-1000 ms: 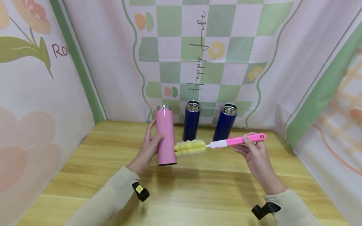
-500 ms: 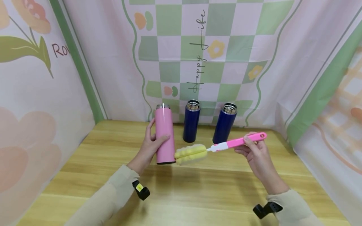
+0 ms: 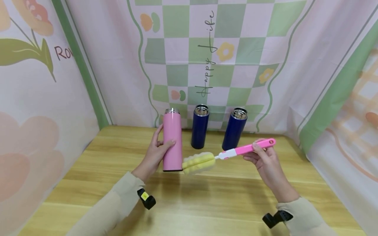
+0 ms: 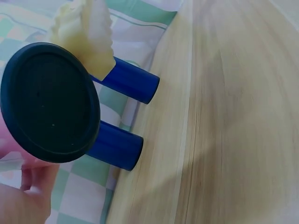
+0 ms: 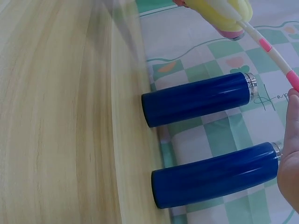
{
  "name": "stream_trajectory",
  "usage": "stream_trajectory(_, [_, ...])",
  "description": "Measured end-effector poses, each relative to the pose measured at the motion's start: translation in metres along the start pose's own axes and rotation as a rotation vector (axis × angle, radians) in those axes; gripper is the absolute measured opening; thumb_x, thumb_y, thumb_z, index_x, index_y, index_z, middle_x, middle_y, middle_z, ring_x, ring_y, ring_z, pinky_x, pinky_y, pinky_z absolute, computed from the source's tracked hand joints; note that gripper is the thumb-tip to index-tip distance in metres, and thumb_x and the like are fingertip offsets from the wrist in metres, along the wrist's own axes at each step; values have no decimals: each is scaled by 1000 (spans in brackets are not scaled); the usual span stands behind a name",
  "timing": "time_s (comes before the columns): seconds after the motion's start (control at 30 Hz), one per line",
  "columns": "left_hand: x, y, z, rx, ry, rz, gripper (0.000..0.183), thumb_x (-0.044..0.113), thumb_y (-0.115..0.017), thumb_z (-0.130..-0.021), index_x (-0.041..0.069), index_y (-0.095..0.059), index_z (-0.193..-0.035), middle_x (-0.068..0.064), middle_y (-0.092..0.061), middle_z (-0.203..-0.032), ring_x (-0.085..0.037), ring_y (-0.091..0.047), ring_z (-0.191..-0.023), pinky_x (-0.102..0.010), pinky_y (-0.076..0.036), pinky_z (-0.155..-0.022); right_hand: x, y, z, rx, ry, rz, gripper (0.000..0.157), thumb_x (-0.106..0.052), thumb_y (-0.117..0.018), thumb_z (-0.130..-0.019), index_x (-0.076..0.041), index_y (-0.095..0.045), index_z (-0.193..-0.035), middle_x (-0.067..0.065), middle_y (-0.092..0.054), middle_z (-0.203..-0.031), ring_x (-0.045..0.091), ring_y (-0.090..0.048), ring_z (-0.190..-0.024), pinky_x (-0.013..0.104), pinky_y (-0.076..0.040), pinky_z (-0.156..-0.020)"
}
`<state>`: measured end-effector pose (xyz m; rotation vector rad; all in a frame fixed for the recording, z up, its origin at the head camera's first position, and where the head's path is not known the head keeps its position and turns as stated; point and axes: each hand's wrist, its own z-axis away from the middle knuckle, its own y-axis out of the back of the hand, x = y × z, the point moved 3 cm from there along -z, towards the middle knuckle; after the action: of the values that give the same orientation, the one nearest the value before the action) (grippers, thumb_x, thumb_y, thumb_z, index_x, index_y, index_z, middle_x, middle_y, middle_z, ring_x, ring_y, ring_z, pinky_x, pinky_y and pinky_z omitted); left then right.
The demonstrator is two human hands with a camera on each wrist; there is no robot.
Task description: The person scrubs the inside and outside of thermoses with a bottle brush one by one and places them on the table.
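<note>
My left hand [image 3: 153, 157] grips a pink thermos bottle [image 3: 172, 141] from its left side, thumb across the front. The bottle is held above the table, lidless, its steel neck up; its dark base [image 4: 51, 102] faces the left wrist camera. With my right hand [image 3: 267, 164] I pinch the pink handle of a bottle brush [image 3: 248, 149]. Its yellow-and-white sponge head [image 3: 199, 163] points left and lies against or very close to the bottle's lower right side. Contact is hard to tell.
Two dark blue thermos bottles, one left [image 3: 200, 127] and one right [image 3: 234, 129], stand uncapped at the back of the wooden table [image 3: 206, 203]. Behind them hangs a checkered curtain [image 3: 203, 49]. Printed cloth also encloses both sides.
The brush's sponge head has dropped lower along the pink bottle's side, towards its base. The pink bottle and both hands have shifted only slightly. The blue bottles stay put.
</note>
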<state>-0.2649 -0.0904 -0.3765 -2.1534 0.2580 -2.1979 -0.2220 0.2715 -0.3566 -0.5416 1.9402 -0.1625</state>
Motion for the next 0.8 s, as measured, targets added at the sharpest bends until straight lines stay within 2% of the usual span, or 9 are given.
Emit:
stream_trajectory(0.17, [0,1,1,18,4,-43,83,31,-73,-93,48,-22,-156,-20,-56,-127,-35,-63,-108,-47,-54,-87,0,0,-2,4,0,-10,8,-4,-42,-107,-6,-49,-111,10,-70,-100,20,-72,-90,31,-57,-80])
stream_trajectory(0.4, [-2,3,2,27,11,-82,78,37,-72,-93,49,-25,-154,-20,-58,-131,-36,-63,-110,-48,-55,-85,3,0,-6,90,21,7,6,-8,-47,-106,-5,-49,-112,9,-70,-97,20,-73,-87,30,-58,-78])
stream_trajectory(0.8, [-2,2,7,-3,15,-68,68,32,-63,-97,46,-29,-154,-19,-59,-132,-36,-63,-112,-52,-53,-88,2,-2,-21,148,80,-30,6,-9,-49,-105,-4,-50,-109,12,-71,-94,23,-73,-85,31,-58,-77])
